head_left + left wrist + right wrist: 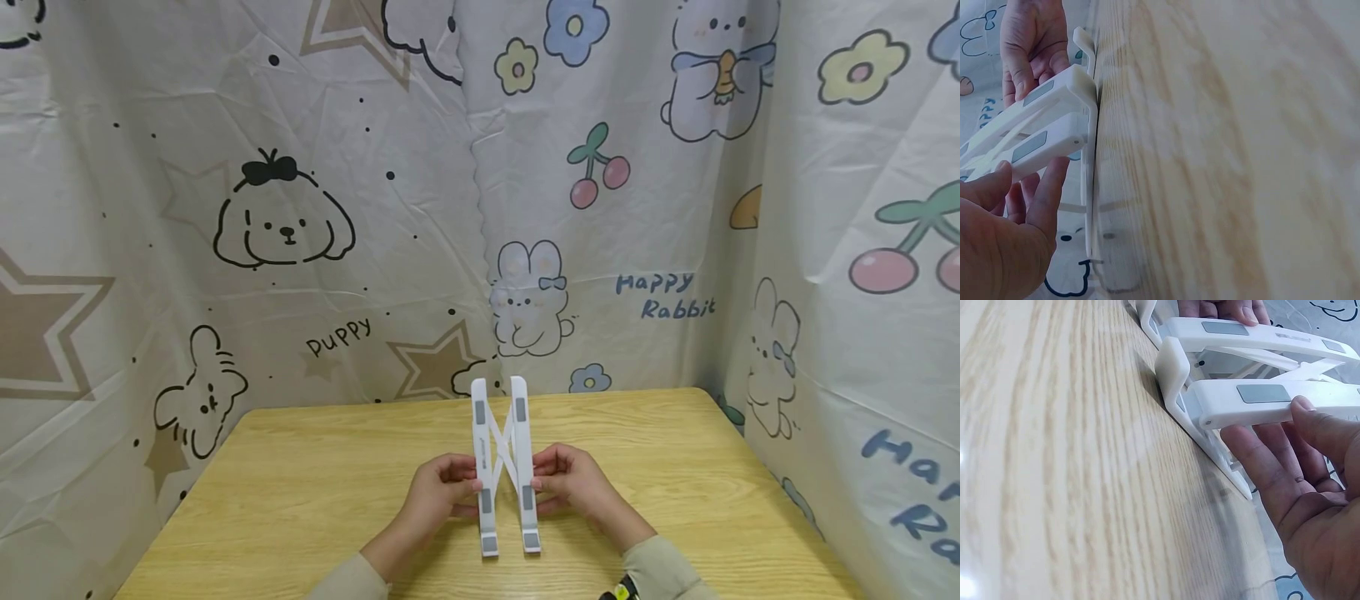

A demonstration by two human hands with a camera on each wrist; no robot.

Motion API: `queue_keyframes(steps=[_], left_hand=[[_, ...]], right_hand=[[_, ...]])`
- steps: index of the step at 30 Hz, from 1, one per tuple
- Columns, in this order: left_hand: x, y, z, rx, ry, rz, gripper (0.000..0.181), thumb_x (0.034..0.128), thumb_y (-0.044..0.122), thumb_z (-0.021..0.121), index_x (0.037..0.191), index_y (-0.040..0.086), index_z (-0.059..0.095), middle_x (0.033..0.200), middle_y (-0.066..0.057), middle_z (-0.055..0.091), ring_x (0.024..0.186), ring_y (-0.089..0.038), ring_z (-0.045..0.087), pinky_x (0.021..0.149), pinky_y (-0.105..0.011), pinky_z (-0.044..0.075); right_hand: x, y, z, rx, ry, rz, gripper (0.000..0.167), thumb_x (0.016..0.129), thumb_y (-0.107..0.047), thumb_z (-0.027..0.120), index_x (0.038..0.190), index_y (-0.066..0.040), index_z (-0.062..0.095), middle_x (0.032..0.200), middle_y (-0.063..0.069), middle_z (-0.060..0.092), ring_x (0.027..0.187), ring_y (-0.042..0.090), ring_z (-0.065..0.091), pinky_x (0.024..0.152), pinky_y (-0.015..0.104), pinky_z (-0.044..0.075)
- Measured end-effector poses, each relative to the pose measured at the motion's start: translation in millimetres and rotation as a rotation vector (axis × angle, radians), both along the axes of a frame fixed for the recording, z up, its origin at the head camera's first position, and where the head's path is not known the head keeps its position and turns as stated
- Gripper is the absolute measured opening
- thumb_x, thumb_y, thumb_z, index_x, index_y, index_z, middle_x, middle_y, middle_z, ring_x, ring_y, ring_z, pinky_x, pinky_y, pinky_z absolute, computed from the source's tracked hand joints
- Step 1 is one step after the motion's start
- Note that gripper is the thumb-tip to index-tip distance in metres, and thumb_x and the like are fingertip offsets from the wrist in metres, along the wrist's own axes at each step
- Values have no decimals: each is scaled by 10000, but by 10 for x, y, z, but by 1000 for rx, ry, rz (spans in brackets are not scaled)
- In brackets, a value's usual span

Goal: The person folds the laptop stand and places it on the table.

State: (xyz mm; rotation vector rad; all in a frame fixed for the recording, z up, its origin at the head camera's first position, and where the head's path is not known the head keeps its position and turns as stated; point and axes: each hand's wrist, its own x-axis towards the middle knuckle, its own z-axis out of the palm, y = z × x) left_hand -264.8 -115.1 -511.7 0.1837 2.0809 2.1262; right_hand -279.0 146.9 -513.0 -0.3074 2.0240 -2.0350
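Note:
A white folding laptop stand (484, 467) with grey pads and crossed struts stands on the wooden table, its two long arms a narrow gap apart. My left hand (444, 490) pinches the left arm of it, thumb on top near a grey pad. On the other side my right hand (573, 481) grips the right arm the same way. In the right wrist view the thumb of the right hand (1319, 481) presses the top while the fingers lie beneath. The left wrist view shows the left hand (1013, 231) holding the near arm, close to the stand's (1054, 134) lipped end.
The light wooden table (300, 500) spreads to both sides of the stand. Behind it and at the sides hang cloth curtains (420, 208) printed with puppies, rabbits, flowers and cherries. A dark and yellow item (624, 590) shows at the right sleeve.

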Motion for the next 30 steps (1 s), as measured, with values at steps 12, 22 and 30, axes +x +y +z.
queue_keyframes(steps=[12, 22, 30], left_hand=[[10, 21, 55, -13, 3, 7, 340, 916, -7, 733, 1236, -46, 628, 1047, -133, 635, 863, -180, 665, 749, -529, 635], [-18, 61, 42, -3, 4, -3, 341, 922, -28, 718, 1249, -40, 623, 1051, -130, 629, 879, -185, 656, 727, -499, 641], [-37, 90, 19, -5, 17, -5, 343, 924, -23, 715, 1253, -36, 617, 1061, -137, 627, 873, -190, 659, 724, -510, 640]], right_hand=[[-7, -32, -3, -9, -5, -8, 338, 896, 44, 740, 1189, 89, 577, 980, 95, 664, 859, 191, 677, 729, 522, 638], [-5, -73, -10, -13, -4, -22, 342, 890, 52, 742, 1186, 93, 576, 983, 96, 671, 866, 190, 678, 724, 521, 638], [10, -128, -14, -34, -1, -28, 344, 892, 60, 735, 1191, 97, 569, 988, 114, 667, 861, 194, 689, 728, 522, 638]])
